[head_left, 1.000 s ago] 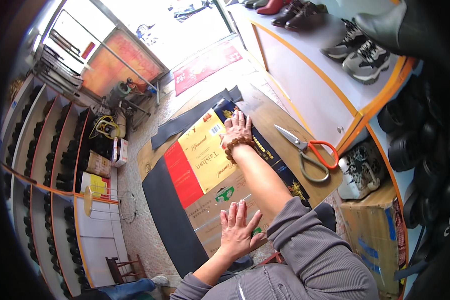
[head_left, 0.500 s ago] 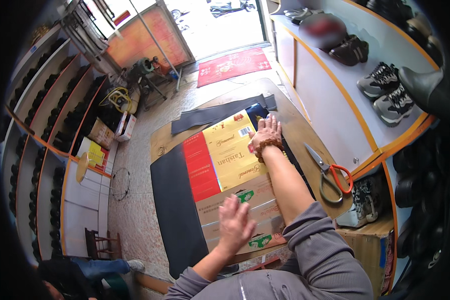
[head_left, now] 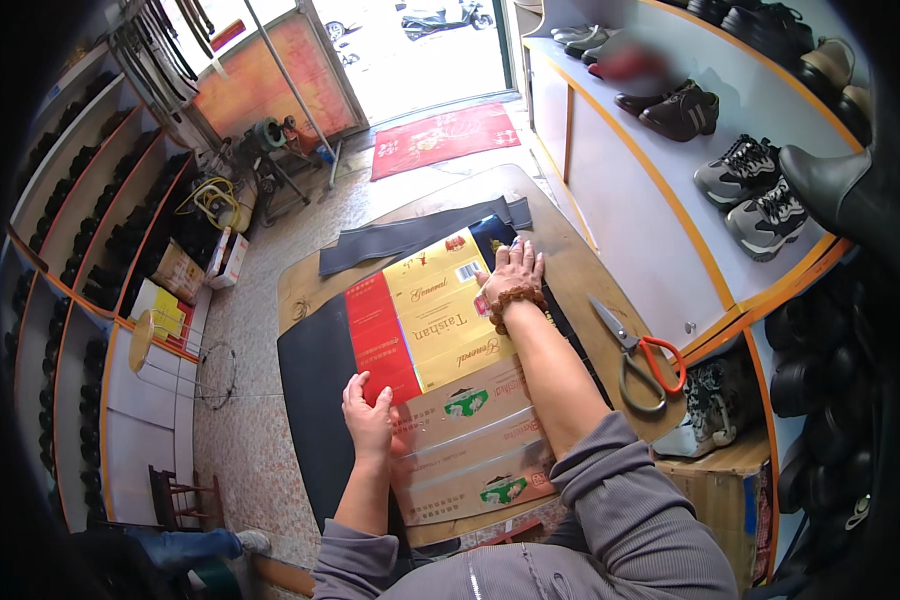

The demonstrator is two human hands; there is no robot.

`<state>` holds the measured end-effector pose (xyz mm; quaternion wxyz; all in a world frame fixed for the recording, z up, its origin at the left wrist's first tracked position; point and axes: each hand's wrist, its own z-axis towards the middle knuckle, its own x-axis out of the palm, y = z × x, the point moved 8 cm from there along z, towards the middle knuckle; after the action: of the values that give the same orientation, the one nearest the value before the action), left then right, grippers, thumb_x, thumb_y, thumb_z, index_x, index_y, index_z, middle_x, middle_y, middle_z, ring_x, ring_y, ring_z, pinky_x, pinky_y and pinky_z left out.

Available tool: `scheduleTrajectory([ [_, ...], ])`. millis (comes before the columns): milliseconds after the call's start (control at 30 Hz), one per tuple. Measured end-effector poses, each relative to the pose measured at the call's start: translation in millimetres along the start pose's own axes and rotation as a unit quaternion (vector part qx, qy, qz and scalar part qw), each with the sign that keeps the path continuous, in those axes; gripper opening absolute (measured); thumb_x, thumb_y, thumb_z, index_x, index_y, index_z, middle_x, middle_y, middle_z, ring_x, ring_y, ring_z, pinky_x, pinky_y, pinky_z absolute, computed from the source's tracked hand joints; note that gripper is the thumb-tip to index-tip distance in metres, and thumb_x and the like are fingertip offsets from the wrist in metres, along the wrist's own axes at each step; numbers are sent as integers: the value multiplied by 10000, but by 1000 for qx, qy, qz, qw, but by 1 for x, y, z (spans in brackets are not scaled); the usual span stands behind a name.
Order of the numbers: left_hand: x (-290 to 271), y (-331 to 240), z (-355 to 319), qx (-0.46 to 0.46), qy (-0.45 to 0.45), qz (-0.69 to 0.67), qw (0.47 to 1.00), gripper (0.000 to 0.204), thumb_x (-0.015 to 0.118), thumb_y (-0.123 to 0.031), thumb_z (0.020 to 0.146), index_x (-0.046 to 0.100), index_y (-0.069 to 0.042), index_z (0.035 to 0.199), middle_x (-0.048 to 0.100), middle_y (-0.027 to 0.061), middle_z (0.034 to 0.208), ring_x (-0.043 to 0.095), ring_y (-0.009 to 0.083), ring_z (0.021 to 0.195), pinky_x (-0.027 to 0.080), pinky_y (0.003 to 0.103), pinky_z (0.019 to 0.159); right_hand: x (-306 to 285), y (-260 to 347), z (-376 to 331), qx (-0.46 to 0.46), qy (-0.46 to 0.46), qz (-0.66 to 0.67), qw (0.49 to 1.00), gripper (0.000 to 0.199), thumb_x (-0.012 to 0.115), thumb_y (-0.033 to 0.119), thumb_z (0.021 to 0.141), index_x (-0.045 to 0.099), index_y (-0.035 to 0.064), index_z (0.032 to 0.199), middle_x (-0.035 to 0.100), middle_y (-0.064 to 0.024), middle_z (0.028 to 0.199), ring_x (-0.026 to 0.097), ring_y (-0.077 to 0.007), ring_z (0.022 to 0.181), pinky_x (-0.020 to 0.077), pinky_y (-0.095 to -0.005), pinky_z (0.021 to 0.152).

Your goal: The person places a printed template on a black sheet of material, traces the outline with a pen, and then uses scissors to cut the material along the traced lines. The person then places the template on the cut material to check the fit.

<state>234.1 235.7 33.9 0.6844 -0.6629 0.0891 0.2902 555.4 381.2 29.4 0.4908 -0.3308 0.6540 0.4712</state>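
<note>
Apparently during positioning, the open right hand point(head_left: 516, 275) lies on the red-yellow-brown printed sheet point(head_left: 450, 325) over flat black sheeting point(head_left: 312, 390) on the wooden bench point(head_left: 305, 288); the unclenched left hand point(head_left: 370, 425) is at its left edge; steady pressure seems needed next.

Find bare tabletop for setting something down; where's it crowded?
Bare wooden tabletop: the far end beyond the dark strips; the left patch between those strips and the black sheet; the right patch between the right hand and the scissors. Crowded: the middle, under the printed sheet, with the left hand near its left edge.
</note>
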Motion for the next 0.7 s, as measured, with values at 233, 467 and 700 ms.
scheduleTrajectory([
  [233, 1, -2, -2, 44, -13, 84, 995, 469, 732, -136, 754, 600, -27, 1191, 458, 155, 1361, 423, 315, 1213, 361, 396, 1041, 2, -1, 1, 1, -6, -8, 1000, 784, 493, 583, 880, 309, 87, 1459, 167, -150, 1564, 116, -292, 1453, 44, -466, 1172],
  [467, 2, -15, -4, 77, -5, 139, 987, 491, 745, -146, 739, 609, -36, 1197, 452, 169, 1362, 418, 331, 1215, 352, 412, 1050, 1, 0, 1, 4, -7, -5, 1000, 794, 500, 588, 875, 312, 82, 1457, 167, -157, 1563, 118, -289, 1454, 47, -464, 1172],
  [700, 3, -8, -4, 93, 1, 145, 985, 517, 737, -124, 743, 585, -27, 1227, 460, 163, 1348, 437, 324, 1197, 369, 405, 1038, 1, -1, 1, 3, -18, -1, 1000, 786, 512, 580, 873, 317, 81, 1448, 181, -156, 1559, 129, -295, 1450, 55, -467, 1170],
])
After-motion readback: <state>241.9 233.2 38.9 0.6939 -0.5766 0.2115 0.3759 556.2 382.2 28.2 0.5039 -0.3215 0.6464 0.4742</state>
